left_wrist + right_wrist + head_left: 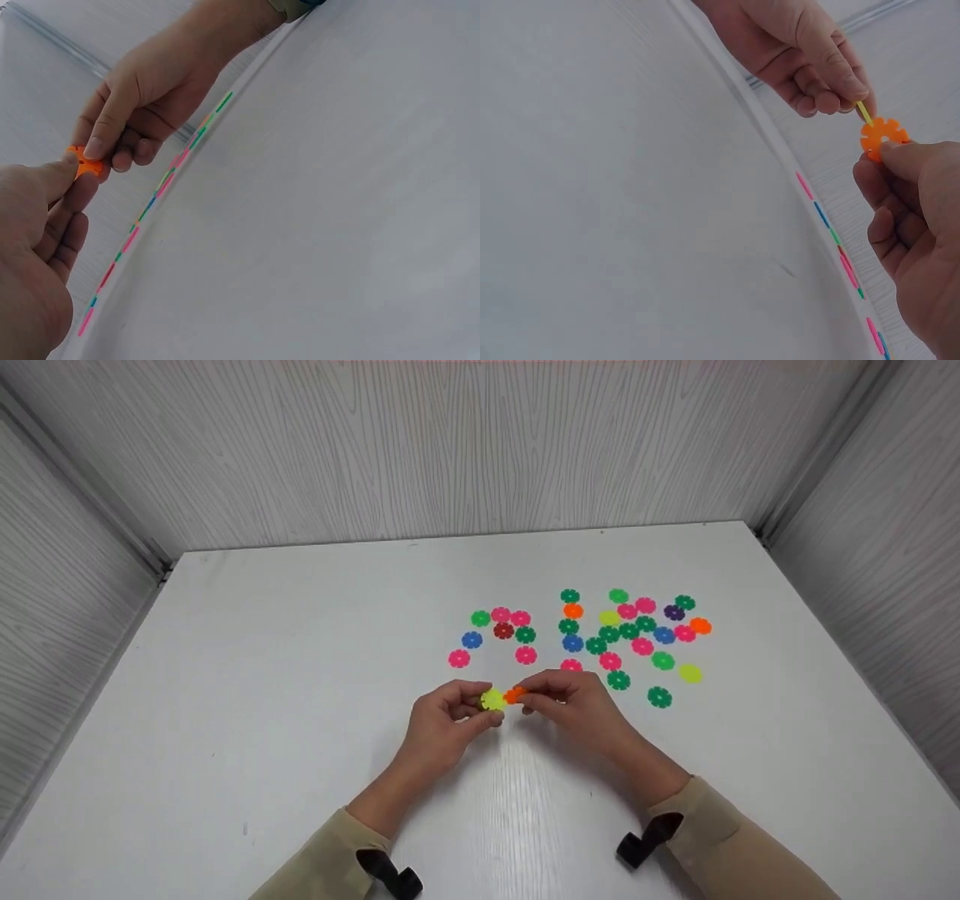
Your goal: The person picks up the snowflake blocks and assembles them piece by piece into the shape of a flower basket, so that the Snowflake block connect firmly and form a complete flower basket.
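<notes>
My left hand [448,721] pinches a yellow notched plastic disc [492,700] between thumb and fingers. My right hand [576,706] pinches an orange notched disc [514,694] by its far side. The two discs meet edge to edge between the hands, above the white table. In the right wrist view, the yellow disc [864,112] shows edge-on against the notched rim of the broad orange disc [883,137], so they stand crosswise. The left wrist view shows the orange disc [85,162] between both hands' fingertips, with the yellow one hidden by the left fingers.
Several loose notched discs in pink, green, blue, orange and other colours lie flat beyond the hands, such as a dark red disc [503,631] and a green disc [660,697]. The white table [300,645] ends at a grey wood-grain wall [450,450].
</notes>
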